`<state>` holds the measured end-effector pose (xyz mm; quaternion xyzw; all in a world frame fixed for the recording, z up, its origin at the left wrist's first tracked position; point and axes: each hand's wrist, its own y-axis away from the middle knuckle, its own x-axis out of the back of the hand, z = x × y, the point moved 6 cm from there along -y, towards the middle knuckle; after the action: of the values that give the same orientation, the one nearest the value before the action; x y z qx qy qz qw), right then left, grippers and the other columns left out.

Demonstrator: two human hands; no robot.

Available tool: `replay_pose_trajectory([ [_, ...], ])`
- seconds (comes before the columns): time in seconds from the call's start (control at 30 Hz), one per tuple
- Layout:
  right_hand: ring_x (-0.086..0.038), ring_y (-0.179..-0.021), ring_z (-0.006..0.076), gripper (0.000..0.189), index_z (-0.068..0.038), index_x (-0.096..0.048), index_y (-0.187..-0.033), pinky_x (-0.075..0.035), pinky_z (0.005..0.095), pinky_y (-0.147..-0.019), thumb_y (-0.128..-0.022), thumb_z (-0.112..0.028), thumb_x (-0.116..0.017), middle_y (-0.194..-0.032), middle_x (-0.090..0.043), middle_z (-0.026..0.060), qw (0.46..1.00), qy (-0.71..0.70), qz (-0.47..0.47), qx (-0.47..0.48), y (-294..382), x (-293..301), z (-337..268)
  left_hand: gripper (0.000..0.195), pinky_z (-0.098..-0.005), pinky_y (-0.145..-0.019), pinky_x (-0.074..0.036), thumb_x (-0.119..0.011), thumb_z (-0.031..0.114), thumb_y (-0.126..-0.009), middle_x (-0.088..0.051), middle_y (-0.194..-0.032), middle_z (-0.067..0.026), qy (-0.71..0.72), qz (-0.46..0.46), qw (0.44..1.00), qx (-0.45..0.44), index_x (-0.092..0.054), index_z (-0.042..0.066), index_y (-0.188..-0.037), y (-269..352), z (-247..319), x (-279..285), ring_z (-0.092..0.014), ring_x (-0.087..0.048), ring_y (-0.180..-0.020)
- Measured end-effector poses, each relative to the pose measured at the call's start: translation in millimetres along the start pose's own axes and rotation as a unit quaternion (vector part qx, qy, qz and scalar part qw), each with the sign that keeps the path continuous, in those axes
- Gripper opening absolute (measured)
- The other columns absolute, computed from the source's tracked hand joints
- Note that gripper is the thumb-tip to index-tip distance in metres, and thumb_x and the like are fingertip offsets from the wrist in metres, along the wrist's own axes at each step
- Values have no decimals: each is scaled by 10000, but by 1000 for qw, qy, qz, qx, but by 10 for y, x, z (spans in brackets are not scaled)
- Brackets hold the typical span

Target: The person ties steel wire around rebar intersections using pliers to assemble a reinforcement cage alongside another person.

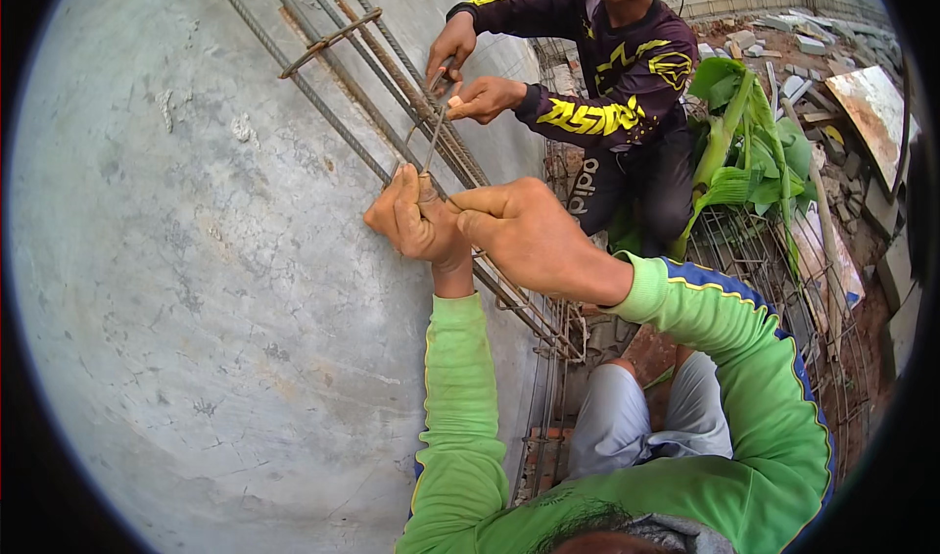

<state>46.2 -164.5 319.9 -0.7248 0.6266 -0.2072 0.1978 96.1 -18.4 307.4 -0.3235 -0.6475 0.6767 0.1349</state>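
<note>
My left hand [415, 216] is curled around the lower end of a steel stirrup [437, 139], beside a long ribbed rebar [323, 113]. Just to its right, my right hand [540, 238] has thumb and forefinger pinched together against the left hand; whatever may sit in that pinch is too small to make out. Both hands are over a bundle of steel bars [400, 76] that runs diagonally above a grey concrete slab [205, 319]. Farther up the bars, another stirrup [330, 43] crosses them, rusty in colour.
Opposite me a co-worker [631, 62] crouches, both hands at the same bars. Green banana leaves [742, 142] lie on a rebar cage [734, 238] at the right. Broken blocks and rubble [800, 47] cover the ground behind, near a stained board [874, 113].
</note>
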Motion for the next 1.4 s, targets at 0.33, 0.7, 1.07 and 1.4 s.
replay_pose_trajectory([
  [0.33,-630,-650,469,232,33,-621,-723,-502,512,-624,-854,-153,-579,-702,-611,273,969,188,-7,161,-103,-222,-223,154,-384,-857,-448,-713,59,-866,-670,-1020,-89,8,-29,998,-49,-709,24,-1016,-36,5,-50,-250,-550,-975],
  [0.7,-637,-652,394,204,17,-647,-769,-487,489,-652,-857,-163,-606,-662,-601,230,947,240,72,200,-861,163,-415,157,-378,-871,-414,-763,29,-820,-653,-1033,-77,32,-34,997,56,-709,44,-968,-102,38,-31,-256,-526,-987],
  [1.07,-590,-628,219,218,-8,-662,-823,-482,372,-629,-906,-191,-575,-690,-613,94,957,140,-246,63,-359,23,236,170,-356,-866,-466,-719,-41,-823,-664,-1010,-90,55,-57,994,74,-722,22,-981,-68,-14,8,-251,-556,-992],
  [1.4,-650,-714,212,376,-48,-530,-1309,-520,368,-690,-1051,-319,-493,-757,-632,96,977,-151,-143,-47,1031,164,394,242,-375,-816,-554,-671,209,-962,-678,-1063,-152,-72,4,997,7,-676,-16,-1052,97,-45,-122,-273,-665,-933],
])
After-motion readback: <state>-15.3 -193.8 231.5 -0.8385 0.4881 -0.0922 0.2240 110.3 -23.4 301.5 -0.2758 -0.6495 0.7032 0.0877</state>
